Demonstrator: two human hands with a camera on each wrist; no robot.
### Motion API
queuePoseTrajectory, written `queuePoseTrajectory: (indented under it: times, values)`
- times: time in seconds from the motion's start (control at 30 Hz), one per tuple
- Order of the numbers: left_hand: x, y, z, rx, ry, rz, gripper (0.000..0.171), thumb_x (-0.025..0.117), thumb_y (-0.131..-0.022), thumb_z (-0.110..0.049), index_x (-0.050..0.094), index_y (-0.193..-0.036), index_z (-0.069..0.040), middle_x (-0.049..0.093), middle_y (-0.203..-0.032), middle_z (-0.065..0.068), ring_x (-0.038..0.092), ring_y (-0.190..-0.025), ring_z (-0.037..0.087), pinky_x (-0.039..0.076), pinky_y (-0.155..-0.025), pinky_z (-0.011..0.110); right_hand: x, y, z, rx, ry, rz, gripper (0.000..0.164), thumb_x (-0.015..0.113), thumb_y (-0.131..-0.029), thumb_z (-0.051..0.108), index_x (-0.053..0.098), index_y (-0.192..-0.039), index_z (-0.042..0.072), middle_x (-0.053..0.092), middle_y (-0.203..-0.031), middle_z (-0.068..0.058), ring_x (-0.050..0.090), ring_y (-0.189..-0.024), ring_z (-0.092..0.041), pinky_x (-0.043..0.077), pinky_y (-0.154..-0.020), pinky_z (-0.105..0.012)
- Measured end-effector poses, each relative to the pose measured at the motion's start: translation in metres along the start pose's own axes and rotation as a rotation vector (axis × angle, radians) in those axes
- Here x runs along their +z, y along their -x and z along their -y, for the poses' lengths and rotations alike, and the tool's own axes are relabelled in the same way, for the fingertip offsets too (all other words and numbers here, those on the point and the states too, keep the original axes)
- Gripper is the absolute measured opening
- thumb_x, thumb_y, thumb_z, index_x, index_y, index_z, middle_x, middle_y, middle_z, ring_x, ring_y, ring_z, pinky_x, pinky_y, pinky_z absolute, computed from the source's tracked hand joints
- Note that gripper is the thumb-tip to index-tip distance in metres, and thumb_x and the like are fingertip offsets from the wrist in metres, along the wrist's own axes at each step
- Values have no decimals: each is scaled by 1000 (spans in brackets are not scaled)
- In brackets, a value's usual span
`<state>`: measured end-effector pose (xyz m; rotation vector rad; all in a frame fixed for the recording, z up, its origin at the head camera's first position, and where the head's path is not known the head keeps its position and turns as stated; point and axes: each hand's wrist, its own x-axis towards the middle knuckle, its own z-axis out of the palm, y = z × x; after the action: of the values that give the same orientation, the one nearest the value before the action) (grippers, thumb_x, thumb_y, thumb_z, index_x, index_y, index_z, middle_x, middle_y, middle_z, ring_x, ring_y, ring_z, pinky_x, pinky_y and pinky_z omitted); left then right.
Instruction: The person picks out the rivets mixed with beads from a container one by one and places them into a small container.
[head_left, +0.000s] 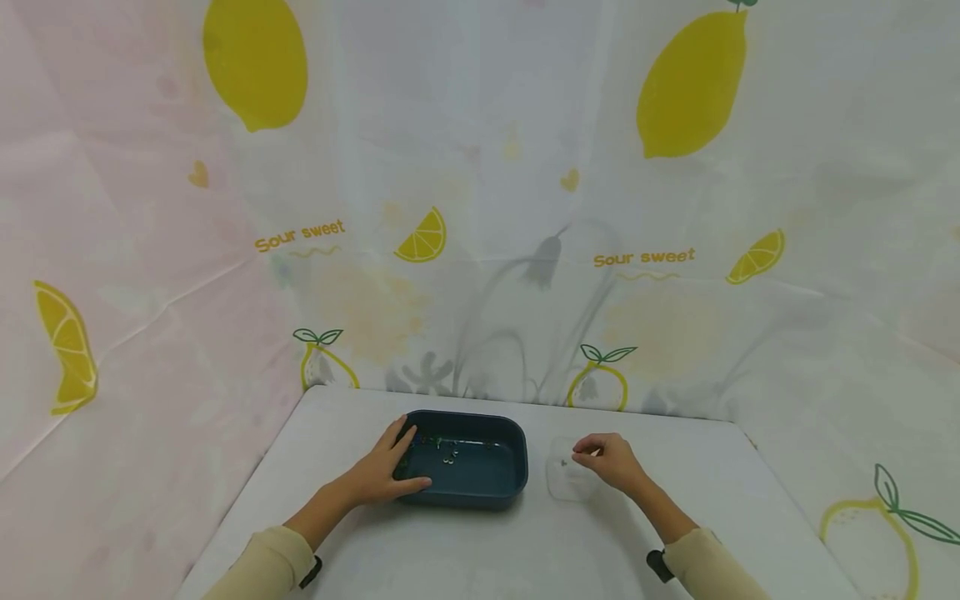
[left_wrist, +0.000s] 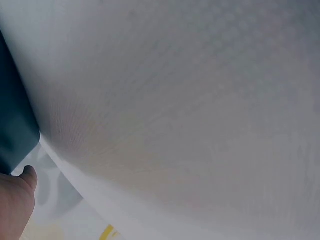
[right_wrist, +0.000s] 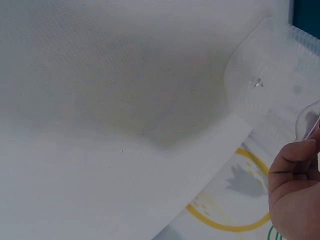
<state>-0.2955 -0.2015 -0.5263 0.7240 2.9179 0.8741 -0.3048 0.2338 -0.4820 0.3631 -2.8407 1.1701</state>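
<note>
My left hand (head_left: 378,473) rests, fingers spread, on the left rim of the blue tub (head_left: 461,500). My right hand (head_left: 618,462) pinches a clear piece (right_wrist: 306,121) by the clear box (head_left: 558,490). I'm likely sorting small bits (head_left: 449,457); next calls for gentle placing.

Clear plastic piece (right_wrist: 306,121) in right grip (right_wrist: 297,187)

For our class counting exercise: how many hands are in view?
2: the left hand rests on the left end of the blue tray; the right hand is at the clear container.
</note>
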Motion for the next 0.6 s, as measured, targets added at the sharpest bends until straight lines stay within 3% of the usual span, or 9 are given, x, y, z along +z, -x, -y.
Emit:
queuePoseTrajectory:
  times: [0.3, 0.6]
  values:
    - [1, -1, 2, 0, 0, -4, 104, 66, -84, -64, 23, -157, -3, 5, -165, 21, 17, -150, 43, 32, -112, 61, -1, 2, 1, -19, -9, -4, 11, 75, -86, 13, 75, -92, 3, 71, -84, -5, 55, -70, -11, 46, -59, -23]
    - [2, -1, 3, -5, 2, 0, 104, 66, -84, -64, 23, -157, -4, 5, -165, 21, 17, -150, 43, 32, -111, 62, -1, 3, 0, 15, -39, -28, 11, 76, -87, 15, 75, -93, 5, 72, -86, -5, 55, -70, -10, 46, -60, -23]
